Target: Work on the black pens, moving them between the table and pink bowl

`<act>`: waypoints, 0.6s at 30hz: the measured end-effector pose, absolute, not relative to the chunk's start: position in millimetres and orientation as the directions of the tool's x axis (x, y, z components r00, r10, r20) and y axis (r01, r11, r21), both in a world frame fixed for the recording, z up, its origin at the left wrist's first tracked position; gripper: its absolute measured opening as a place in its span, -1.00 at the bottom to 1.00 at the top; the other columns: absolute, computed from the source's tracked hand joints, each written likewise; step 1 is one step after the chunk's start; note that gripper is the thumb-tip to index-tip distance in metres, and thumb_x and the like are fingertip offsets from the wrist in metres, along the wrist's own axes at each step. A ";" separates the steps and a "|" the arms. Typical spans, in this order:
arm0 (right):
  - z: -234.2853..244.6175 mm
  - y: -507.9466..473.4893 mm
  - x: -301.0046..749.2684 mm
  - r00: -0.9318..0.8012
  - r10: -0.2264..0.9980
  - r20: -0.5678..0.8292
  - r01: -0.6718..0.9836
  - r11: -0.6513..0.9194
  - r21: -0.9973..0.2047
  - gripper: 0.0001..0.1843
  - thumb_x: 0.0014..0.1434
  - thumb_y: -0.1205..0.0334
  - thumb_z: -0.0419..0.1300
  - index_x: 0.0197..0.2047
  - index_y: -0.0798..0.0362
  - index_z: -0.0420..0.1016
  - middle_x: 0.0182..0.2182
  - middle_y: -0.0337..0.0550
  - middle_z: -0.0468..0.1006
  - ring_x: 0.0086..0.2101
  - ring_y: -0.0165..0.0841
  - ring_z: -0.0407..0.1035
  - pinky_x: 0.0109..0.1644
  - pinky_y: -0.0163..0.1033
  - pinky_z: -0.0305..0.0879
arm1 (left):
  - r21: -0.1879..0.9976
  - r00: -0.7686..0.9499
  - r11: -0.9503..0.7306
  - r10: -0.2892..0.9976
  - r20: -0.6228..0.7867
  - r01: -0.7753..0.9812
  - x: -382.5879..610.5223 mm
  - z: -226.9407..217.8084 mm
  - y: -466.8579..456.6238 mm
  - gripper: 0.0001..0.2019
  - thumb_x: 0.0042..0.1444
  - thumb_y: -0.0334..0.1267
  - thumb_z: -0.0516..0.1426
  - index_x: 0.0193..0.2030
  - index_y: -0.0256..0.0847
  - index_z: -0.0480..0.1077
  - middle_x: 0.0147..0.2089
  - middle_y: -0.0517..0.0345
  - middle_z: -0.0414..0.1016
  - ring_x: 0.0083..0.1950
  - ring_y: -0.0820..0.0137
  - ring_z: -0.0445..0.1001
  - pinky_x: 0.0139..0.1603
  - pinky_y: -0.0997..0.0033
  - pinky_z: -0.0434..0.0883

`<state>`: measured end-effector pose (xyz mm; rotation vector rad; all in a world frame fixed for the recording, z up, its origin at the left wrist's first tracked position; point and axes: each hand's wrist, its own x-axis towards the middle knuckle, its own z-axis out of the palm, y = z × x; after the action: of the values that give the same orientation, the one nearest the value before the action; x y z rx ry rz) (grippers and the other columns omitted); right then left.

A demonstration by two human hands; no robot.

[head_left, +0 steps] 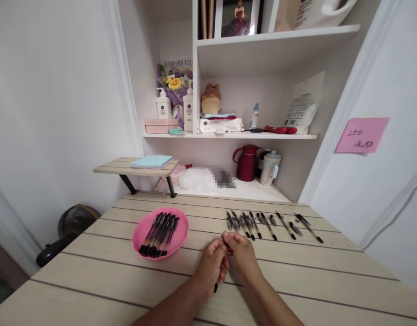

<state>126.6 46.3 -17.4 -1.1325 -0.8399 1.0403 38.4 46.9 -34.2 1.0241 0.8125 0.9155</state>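
Note:
My left hand (211, 262) is closed around a dark pen (215, 287); only its black end shows below the fist. My right hand (241, 250) meets it, fingers pinched together at the pen's upper end, and what sits between those fingertips is hidden. Left of the hands, a pink scalloped bowl (136, 234) holds several black pens (161, 233), lying side by side. Beyond my right hand, a loose row of pens without caps (268, 226) lies on the table, with small dark clear caps (296, 228) scattered among them.
The slatted wooden table (127, 290) ends at a white shelf unit (256, 136). A small raised stand (106, 168) carries light blue paper (150, 161) at the back left. A red jug (247, 163) and a pale cup (270, 167) stand behind the table.

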 end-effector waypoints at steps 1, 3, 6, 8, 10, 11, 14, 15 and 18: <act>-17.4 46.8 128.6 0.313 0.950 0.003 -0.241 0.083 -0.967 -0.61 -0.22 -0.08 0.26 -0.58 0.12 0.39 -0.72 -0.25 0.38 -0.69 -0.48 0.19 -0.62 -0.35 0.10 | 0.940 0.409 0.249 0.902 -0.138 -0.233 38.2 -34.1 47.3 -0.73 -0.03 -0.03 0.06 -0.34 -0.21 0.22 -0.67 0.41 0.20 -0.84 0.69 -0.04 -0.83 0.64 -0.16; -17.6 48.0 132.1 0.292 0.956 -0.025 -0.278 0.060 -0.959 -0.61 -0.24 -0.05 0.28 -0.52 0.14 0.45 -0.64 -0.19 0.46 -0.64 -0.46 0.24 -0.56 -0.34 0.16 | 0.937 0.424 0.262 0.894 -0.145 -0.230 37.8 -33.8 48.0 -0.74 -0.01 -0.04 0.04 -0.32 -0.20 0.22 -0.68 0.41 0.19 -0.84 0.68 -0.04 -0.84 0.64 -0.15; -18.2 48.6 134.9 0.211 0.975 -0.063 -0.337 0.012 -0.942 -0.59 -0.21 -0.06 0.27 -0.42 0.13 0.47 -0.56 -0.17 0.50 -0.60 -0.44 0.29 -0.50 -0.33 0.20 | 0.933 0.421 0.263 0.896 -0.143 -0.244 37.3 -33.7 48.9 -0.74 -0.01 -0.04 0.03 -0.32 -0.20 0.21 -0.68 0.41 0.18 -0.84 0.68 -0.04 -0.84 0.64 -0.14; -19.3 48.2 135.2 0.094 0.992 -0.083 -0.383 -0.041 -0.923 -0.57 -0.14 -0.12 0.20 -0.39 0.11 0.44 -0.62 -0.22 0.46 -0.66 -0.43 0.27 -0.55 -0.31 0.18 | 0.932 0.413 0.257 0.901 -0.134 -0.258 36.9 -33.7 49.2 -0.74 -0.02 -0.03 0.04 -0.35 -0.20 0.20 -0.67 0.40 0.19 -0.83 0.68 -0.03 -0.84 0.65 -0.14; -21.1 48.1 135.5 0.032 0.996 -0.089 -0.386 -0.070 -0.920 -0.57 -0.11 -0.16 0.16 -0.48 0.09 0.38 -0.74 -0.30 0.34 -0.74 -0.44 0.18 -0.63 -0.32 0.09 | 0.932 0.412 0.253 0.902 -0.131 -0.258 36.4 -33.6 49.3 -0.74 -0.02 -0.03 0.05 -0.37 -0.20 0.19 -0.66 0.40 0.19 -0.83 0.69 -0.03 -0.84 0.65 -0.13; -22.0 48.2 136.0 0.042 0.996 -0.083 -0.370 -0.062 -0.927 -0.58 -0.13 -0.15 0.18 -0.54 0.08 0.34 -0.78 -0.34 0.28 -0.77 -0.46 0.14 -0.65 -0.33 0.05 | 0.934 0.418 0.256 0.898 -0.134 -0.250 36.2 -33.6 49.3 -0.75 -0.02 -0.04 0.04 -0.36 -0.20 0.19 -0.66 0.40 0.19 -0.83 0.68 -0.03 -0.84 0.65 -0.13; -22.9 49.3 139.0 0.135 0.990 -0.049 -0.349 0.001 -0.937 -0.63 -0.22 -0.02 0.30 -0.60 0.10 0.30 -0.75 -0.35 0.27 -0.72 -0.51 0.13 -0.59 -0.36 0.07 | 0.935 0.443 0.277 0.883 -0.156 -0.223 35.5 -33.5 49.5 -0.78 0.01 -0.08 0.01 -0.34 -0.19 0.19 -0.66 0.40 0.18 -0.83 0.66 -0.04 -0.85 0.64 -0.14; -22.2 49.4 140.0 0.133 0.990 -0.041 -0.366 0.010 -0.930 -0.65 -0.22 0.01 0.32 -0.58 0.11 0.33 -0.72 -0.33 0.30 -0.68 -0.51 0.15 -0.55 -0.36 0.10 | 0.933 0.452 0.286 0.877 -0.162 -0.219 35.2 -33.4 49.6 -0.80 0.01 -0.09 0.00 -0.33 -0.18 0.19 -0.67 0.40 0.18 -0.83 0.66 -0.04 -0.85 0.64 -0.14; -18.5 48.1 141.4 0.062 0.997 -0.056 -0.441 -0.023 -0.897 -0.68 -0.19 0.03 0.30 -0.49 0.13 0.40 -0.61 -0.26 0.40 -0.62 -0.49 0.21 -0.48 -0.35 0.16 | 0.924 0.465 0.305 0.869 -0.171 -0.230 34.3 -33.2 49.8 -0.80 0.01 -0.09 0.00 -0.33 -0.18 0.18 -0.66 0.41 0.17 -0.83 0.67 -0.05 -0.84 0.64 -0.15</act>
<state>141.4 48.1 -18.5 -0.9292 -0.7982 1.3665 34.3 49.8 -33.2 0.9976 0.7783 0.8333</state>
